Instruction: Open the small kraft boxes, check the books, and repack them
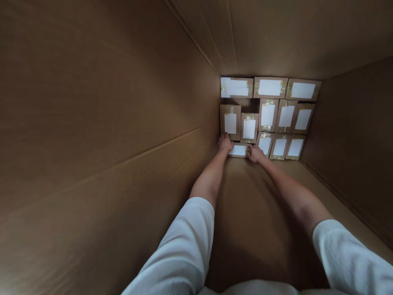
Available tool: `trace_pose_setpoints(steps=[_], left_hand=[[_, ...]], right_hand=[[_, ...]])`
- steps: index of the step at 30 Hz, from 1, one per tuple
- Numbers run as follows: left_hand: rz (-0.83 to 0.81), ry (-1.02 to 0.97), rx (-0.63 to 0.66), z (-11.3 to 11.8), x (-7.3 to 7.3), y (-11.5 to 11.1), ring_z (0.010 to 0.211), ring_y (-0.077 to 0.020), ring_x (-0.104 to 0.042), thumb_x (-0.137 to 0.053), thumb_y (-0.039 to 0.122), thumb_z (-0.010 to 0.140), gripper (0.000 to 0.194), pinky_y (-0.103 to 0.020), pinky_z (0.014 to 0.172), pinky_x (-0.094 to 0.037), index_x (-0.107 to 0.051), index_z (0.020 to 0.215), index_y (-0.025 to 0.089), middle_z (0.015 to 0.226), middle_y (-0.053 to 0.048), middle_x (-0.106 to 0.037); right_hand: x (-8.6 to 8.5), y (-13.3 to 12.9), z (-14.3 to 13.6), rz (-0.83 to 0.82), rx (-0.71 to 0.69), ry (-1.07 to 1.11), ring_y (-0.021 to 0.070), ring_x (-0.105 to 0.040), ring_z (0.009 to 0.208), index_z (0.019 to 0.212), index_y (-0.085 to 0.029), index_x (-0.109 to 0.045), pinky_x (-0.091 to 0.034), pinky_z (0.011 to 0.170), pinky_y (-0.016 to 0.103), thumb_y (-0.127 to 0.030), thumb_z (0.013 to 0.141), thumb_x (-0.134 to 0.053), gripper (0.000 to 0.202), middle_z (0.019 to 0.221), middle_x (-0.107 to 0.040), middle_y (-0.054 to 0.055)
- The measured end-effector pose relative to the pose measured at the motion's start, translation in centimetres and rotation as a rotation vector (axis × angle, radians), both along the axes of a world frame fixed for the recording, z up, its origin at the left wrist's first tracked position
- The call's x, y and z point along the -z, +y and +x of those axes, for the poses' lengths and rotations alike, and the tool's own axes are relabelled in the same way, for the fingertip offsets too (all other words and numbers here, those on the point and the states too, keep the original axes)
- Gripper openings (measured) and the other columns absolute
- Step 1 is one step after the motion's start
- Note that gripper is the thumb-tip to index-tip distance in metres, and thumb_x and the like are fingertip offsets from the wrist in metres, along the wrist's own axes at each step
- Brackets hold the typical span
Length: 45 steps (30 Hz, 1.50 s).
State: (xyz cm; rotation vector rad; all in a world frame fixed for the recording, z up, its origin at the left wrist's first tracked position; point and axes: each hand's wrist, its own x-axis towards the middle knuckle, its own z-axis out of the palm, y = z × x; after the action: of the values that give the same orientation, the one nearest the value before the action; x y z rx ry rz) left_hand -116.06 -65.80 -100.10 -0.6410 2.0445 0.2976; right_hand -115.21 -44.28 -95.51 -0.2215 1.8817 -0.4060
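Note:
Far down inside a deep large carton lies a small cardboard box (238, 150) with a white label, at the near left of a layer of similar boxes. My left hand (226, 142) is at its left end, fingers bent and thumb on the edge. At the right end, my right hand (256, 154) has its fingers curled against the box. Just beyond the two hands sit a taller labelled box (230, 123) on the left and a smaller labelled box (249, 128) beside it. The undersides of my fingers are hidden.
Several more taped boxes with white labels, such as the far-row box (270, 87), fill the bottom of the large carton (123, 123). A dark gap lies behind the smaller box. High brown walls enclose both arms, with the left wall close to my left arm.

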Motion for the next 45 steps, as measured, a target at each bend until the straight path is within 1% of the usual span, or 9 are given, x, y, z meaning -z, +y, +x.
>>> trace_pose_setpoints(steps=[4,7,10,13,16,19,27,36,45], left_hand=[[-0.035,-0.031,-0.034,0.0,1.2,0.0,0.167,-0.0394,-0.033,-0.081,0.041,0.093,0.103,-0.047,0.132,-0.037,-0.024,0.177,0.022,0.186,-0.022,-0.016],[-0.078,-0.027,-0.063,-0.5,1.8,0.8,0.164,-0.044,-0.035,-0.09,0.055,0.084,0.117,-0.051,0.129,-0.039,-0.023,0.174,0.022,0.181,-0.026,-0.021],[-0.139,-0.015,-0.154,-1.3,2.3,2.2,0.164,-0.0463,-0.034,-0.089,0.067,0.08,0.119,-0.055,0.126,-0.042,-0.025,0.17,0.024,0.177,-0.026,-0.027],[-0.197,0.008,-0.257,-2.1,2.6,3.4,0.165,-0.0453,-0.031,-0.086,0.074,0.079,0.118,-0.055,0.124,-0.042,-0.027,0.169,0.025,0.181,-0.024,-0.021],[-0.209,-0.006,-0.299,-2.6,2.7,4.0,0.168,-0.046,-0.022,-0.082,0.078,0.079,0.118,-0.058,0.125,-0.04,-0.027,0.169,0.023,0.183,-0.024,-0.015],[-0.203,-0.031,-0.281,-2.9,3.0,3.8,0.17,-0.0479,-0.014,-0.083,0.078,0.077,0.121,-0.061,0.125,-0.038,-0.028,0.168,0.021,0.182,-0.026,-0.017],[-0.257,-0.014,-0.274,-3.0,4.1,4.0,0.171,-0.0415,-0.018,-0.093,0.07,0.069,0.127,-0.05,0.13,-0.035,-0.03,0.167,0.019,0.182,-0.026,-0.015],[-0.304,0.049,-0.217,-1.8,4.0,5.0,0.17,-0.0436,-0.018,-0.092,0.066,0.073,0.111,-0.061,0.133,-0.025,-0.037,0.159,0.021,0.183,-0.028,-0.017],[-0.372,0.13,-0.224,-2.1,4.0,5.4,0.165,-0.0458,-0.026,-0.088,0.07,0.076,0.104,-0.062,0.127,-0.032,-0.039,0.155,0.022,0.178,-0.029,-0.025]], right_hand=[[0.7,-1.1,0.2,-0.002,0.021,-0.011,0.0356,-0.062,0.138,0.155,-0.019,-0.06,-0.054,0.107,0.043,-0.032,0.108,-0.051,0.05,0.154,-0.062,0.02],[0.8,-1.3,0.7,-0.009,0.035,-0.027,0.035,-0.064,0.136,0.157,-0.018,-0.058,-0.054,0.107,0.043,-0.033,0.109,-0.051,0.052,0.155,-0.062,0.02],[0.6,-0.8,1.3,-0.012,0.025,-0.037,0.0341,-0.064,0.136,0.156,-0.02,-0.059,-0.054,0.107,0.042,-0.033,0.108,-0.051,0.05,0.153,-0.064,0.019],[0.5,0.4,1.7,-0.003,0.012,-0.039,0.0345,-0.064,0.135,0.153,-0.02,-0.061,-0.054,0.107,0.043,-0.032,0.108,-0.051,0.047,0.151,-0.065,0.019],[0.5,1.8,1.8,0.04,0.005,-0.042,0.0362,-0.065,0.134,0.15,-0.019,-0.063,-0.054,0.107,0.045,-0.032,0.108,-0.051,0.046,0.151,-0.066,0.02],[0.7,2.8,1.5,0.067,0.01,-0.029,0.0356,-0.065,0.133,0.15,-0.021,-0.065,-0.054,0.107,0.045,-0.033,0.108,-0.052,0.046,0.15,-0.066,0.018],[-0.1,3.2,0.3,0.081,0.071,-0.038,0.0329,-0.065,0.136,0.149,-0.019,-0.065,-0.053,0.111,0.04,-0.034,0.108,-0.052,0.045,0.151,-0.065,0.017],[-0.4,3.9,-0.3,0.087,0.087,-0.045,0.0329,-0.064,0.138,0.153,-0.019,-0.062,-0.052,0.112,0.041,-0.032,0.11,-0.052,0.047,0.153,-0.065,0.017],[-0.1,4.6,0.5,0.093,0.102,-0.069,0.0314,-0.068,0.134,0.15,-0.019,-0.066,-0.053,0.109,0.039,-0.03,0.109,-0.053,0.043,0.15,-0.069,0.017]])
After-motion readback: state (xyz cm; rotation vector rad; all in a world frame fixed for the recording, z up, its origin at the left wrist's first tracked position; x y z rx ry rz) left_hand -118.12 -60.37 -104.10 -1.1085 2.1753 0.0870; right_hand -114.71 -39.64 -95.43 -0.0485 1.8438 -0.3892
